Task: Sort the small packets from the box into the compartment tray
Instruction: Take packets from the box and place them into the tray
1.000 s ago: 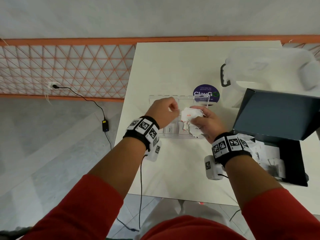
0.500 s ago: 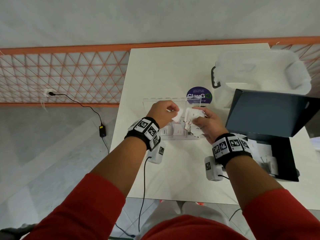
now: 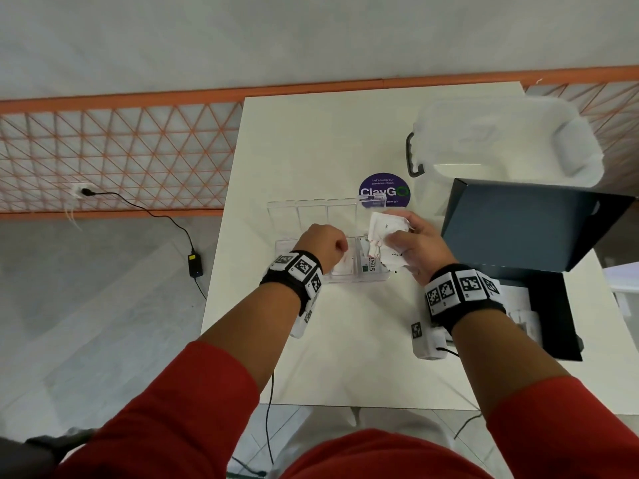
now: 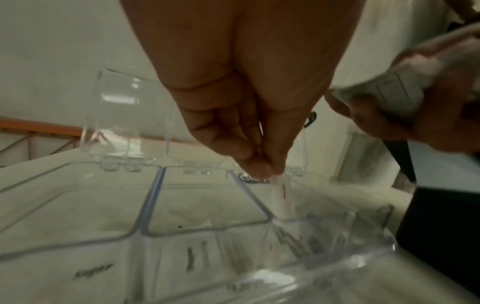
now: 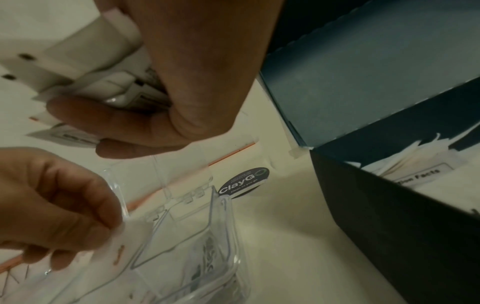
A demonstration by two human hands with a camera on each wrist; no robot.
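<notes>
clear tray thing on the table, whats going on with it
A person is sorting small packets into the clear compartment tray, whose lids stand open. The left hand pinches one white packet by its top edge and lowers it into a compartment near the right end. The right hand holds a bunch of packets just above the tray. More packets lie in the open dark box on the right.

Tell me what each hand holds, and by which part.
Left hand pinches one white packet by its top edge. Right hand grips a bunch of packets around their lower ends.
</notes>
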